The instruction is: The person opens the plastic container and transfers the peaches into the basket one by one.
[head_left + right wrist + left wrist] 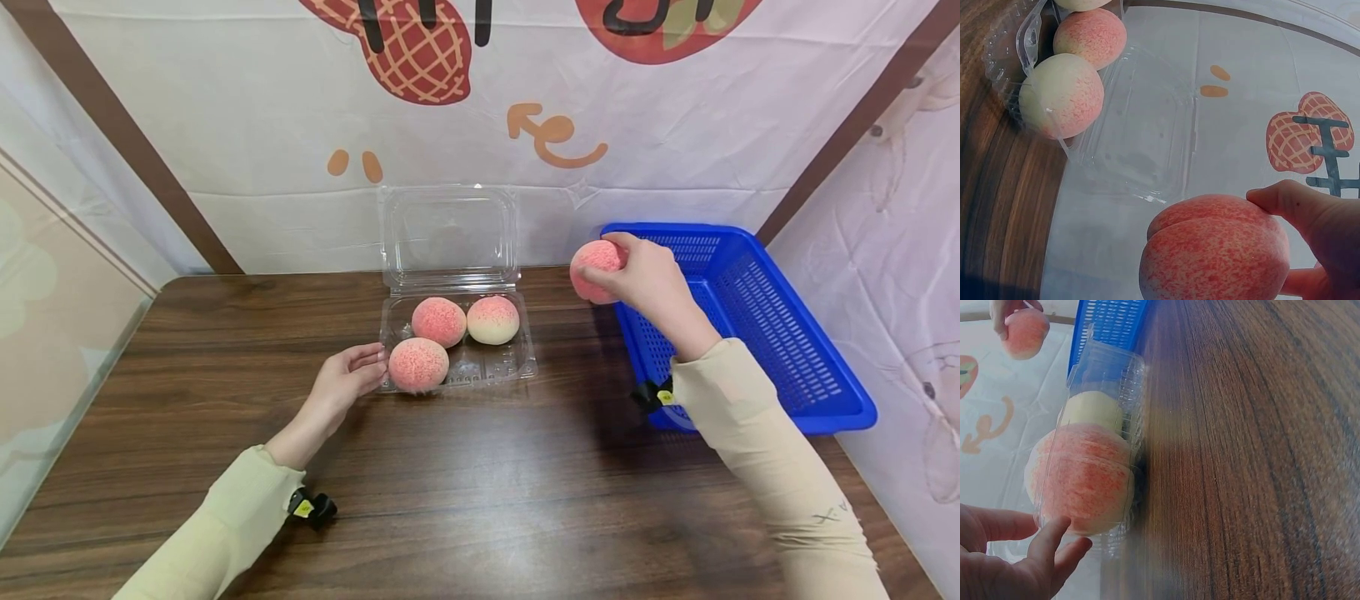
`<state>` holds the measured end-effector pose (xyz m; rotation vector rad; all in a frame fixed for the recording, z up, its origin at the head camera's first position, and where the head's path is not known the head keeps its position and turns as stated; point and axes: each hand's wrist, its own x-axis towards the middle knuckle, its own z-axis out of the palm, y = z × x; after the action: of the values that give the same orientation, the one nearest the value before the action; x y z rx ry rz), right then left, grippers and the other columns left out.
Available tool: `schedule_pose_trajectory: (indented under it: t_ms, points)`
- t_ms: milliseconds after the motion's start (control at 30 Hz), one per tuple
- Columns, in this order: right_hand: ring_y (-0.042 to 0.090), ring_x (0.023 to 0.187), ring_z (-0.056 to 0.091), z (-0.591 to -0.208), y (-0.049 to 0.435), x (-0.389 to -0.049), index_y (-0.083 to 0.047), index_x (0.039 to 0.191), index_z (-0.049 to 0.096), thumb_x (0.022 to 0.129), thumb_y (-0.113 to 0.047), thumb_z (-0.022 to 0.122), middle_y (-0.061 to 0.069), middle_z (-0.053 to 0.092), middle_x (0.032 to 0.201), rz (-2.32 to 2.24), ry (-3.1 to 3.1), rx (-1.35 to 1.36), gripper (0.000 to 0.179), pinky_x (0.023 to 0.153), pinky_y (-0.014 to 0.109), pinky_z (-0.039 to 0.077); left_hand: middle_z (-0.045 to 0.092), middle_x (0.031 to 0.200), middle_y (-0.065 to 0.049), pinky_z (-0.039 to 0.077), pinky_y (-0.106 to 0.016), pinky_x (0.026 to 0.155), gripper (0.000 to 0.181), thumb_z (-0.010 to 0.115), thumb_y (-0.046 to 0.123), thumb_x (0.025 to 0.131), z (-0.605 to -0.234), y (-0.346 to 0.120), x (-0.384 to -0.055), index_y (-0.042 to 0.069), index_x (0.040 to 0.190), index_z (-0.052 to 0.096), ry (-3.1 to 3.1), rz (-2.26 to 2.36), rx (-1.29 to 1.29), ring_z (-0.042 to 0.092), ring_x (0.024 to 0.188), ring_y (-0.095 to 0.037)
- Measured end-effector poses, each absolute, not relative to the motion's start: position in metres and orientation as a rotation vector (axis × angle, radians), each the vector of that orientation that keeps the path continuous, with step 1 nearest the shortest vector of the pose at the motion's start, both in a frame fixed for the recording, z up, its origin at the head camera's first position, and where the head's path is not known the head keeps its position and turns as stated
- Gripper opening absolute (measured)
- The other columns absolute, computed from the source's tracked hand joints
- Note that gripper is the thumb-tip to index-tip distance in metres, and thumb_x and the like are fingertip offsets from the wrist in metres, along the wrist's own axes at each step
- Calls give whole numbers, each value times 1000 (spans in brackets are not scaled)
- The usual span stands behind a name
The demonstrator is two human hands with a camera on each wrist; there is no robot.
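Observation:
My right hand (651, 279) grips a pink peach (595, 271) between thumb and fingers, raised over the left rim of a blue basket (806, 333). The right wrist view shows this peach (1216, 250) close up, its crease facing up. At the middle of the table stands a clear plastic clamshell box (487, 367), its lid (450, 233) tipped up at the back. Inside lie three peaches: one front left (418, 365), one behind it (438, 322) and a paler one on the right (492, 320). My left hand (345, 383) rests extended fingertips at the box's left edge.
The brown wooden table (480, 500) runs under everything. A white printed cloth (262, 125) hangs right behind the box and basket. Black wrist cameras sit at both cuffs, the right one (652, 396) close to the basket's left wall.

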<state>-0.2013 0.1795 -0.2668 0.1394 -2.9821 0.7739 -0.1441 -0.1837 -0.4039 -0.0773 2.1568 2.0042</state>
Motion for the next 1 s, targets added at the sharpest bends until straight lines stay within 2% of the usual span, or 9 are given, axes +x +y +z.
schedule_pose_trajectory:
  t_ms: [533, 767, 1000]
  points:
    - [34, 97, 51, -265, 188, -199, -8, 134, 43, 80, -52, 61, 21, 54, 120, 803, -2985, 101, 72, 77, 46, 48, 38, 131, -34, 47, -17, 82, 44, 43, -4, 93, -407, -185, -144, -17, 132, 29, 2161, 1990, -80, 57, 88, 2]
    - [36, 105, 49, -264, 194, -200, -8, 135, 41, 79, -54, 60, 20, 51, 126, 783, -3005, 78, 75, 82, 50, 47, 39, 130, -33, 47, -17, 82, 44, 44, -2, 93, -406, -186, -144, -16, 132, 29, 2165, 1982, -85, 57, 88, 1]
    - [37, 103, 49, -261, 198, -199, -6, 137, 38, 81, -54, 58, 23, 49, 126, 791, -3012, 92, 76, 81, 50, 47, 39, 129, -34, 48, -17, 81, 44, 44, -3, 92, -407, -186, -145, -16, 132, 30, 2154, 2000, -82, 58, 87, 1]
